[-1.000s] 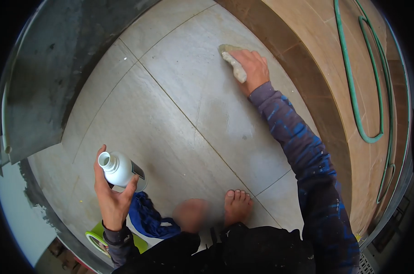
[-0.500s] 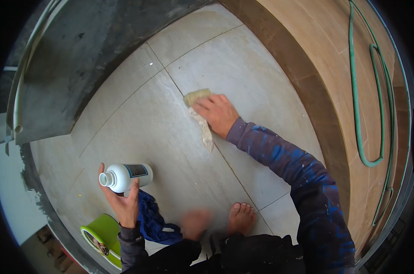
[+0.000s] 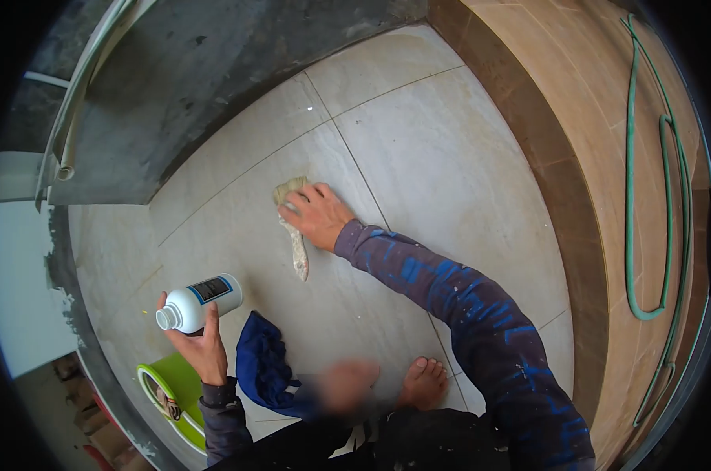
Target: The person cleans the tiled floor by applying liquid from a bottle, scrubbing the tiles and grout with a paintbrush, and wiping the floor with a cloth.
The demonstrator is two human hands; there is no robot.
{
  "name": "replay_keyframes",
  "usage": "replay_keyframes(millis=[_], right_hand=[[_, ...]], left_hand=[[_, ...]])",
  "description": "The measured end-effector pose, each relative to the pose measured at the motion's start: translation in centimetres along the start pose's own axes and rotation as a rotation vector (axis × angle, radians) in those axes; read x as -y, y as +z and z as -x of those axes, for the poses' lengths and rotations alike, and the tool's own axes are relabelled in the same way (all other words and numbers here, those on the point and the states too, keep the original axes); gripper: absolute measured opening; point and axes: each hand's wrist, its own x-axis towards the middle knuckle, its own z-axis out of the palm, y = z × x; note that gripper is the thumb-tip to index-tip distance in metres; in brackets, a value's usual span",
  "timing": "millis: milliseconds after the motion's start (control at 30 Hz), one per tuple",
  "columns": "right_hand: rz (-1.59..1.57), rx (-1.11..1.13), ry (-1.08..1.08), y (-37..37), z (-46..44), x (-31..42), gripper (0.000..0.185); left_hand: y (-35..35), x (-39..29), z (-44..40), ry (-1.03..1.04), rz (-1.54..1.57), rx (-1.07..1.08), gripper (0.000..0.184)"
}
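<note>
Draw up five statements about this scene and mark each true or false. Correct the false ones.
1. The left hand holds a white bottle. True.
2. The right hand is empty. False: it holds a brush.
3. A green hose is at the right side of the view. True.
4. The blue cloth is inside the green bucket. False: it lies outside it, on the floor.
5. The white bottle bears a dark label. True.

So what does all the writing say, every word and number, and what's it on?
No word or number can be read here.
Label on the white bottle in the left hand: too small and blurred.
Blue marks on the right sleeve: can't tell if they're letters.
</note>
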Motion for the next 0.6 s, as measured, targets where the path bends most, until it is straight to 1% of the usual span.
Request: replay_keyframes(millis=[67,100,167,233,300,367,400,433,467,500,533,567,600], right_hand=[[-0.041,0.011,-0.036,1.9,-0.9,4.1,0.032],[-0.027,0.042,-0.047,2.6,-1.5,5.5,0.032],[0.005,0.079,-0.067,3.2,-3.4,6.7,0.033],[0.001,0.301,0.018,3.0,-5.7,7.5,0.037],[0.205,0.304,0.069,1.3,-5.4,10.9,0.042],[0.043,0.178,-0.120,-0.3,-2.3,15.3,0.047],[-0.044,0.196,-0.177,-0.4,-0.2,18.3,0.050],[-0.179,0.303,-0.200,0.4,2.1,21.7,0.051],[-0.276,0.414,-0.284,0.9,4.2,24.2,0.052],[-0.398,0.398,-0.321,1.6,6.6,26.0,0.056],[-0.564,0.481,-0.237,0.9,8.3,27.1,0.061],[-0.522,0.345,-0.216,0.4,9.4,27.5,0.056],[-0.497,0.268,-0.201,1.0,9.9,28.1,0.054]], left_hand=[[-1.2,0.5,0.5,0.024,-0.044,0.001,0.083],[-1.3,-1.1,0.7,-0.017,-0.014,-0.033,0.083],[-1.5,-1.6,1.0,-0.062,0.036,-0.071,0.083],[-2.6,-0.7,1.3,-0.081,0.026,-0.099,0.082],[-3.3,-0.6,1.5,-0.083,0.015,-0.135,0.080],[-3.8,-1.1,1.3,-0.094,0.010,-0.178,0.078],[-3.8,-1.3,1.1,-0.102,0.010,-0.195,0.076],[-3.8,-1.6,1.0,-0.103,0.017,-0.209,0.075],[-4.2,-0.6,0.7,-0.081,0.031,-0.207,0.075],[-4.0,-0.1,0.5,-0.079,0.042,-0.198,0.075],[-4.1,0.2,0.4,-0.068,0.055,-0.208,0.076],[-4.2,0.2,0.3,-0.051,0.065,-0.219,0.077],[-4.2,-0.1,0.2,-0.038,0.067,-0.213,0.077]])
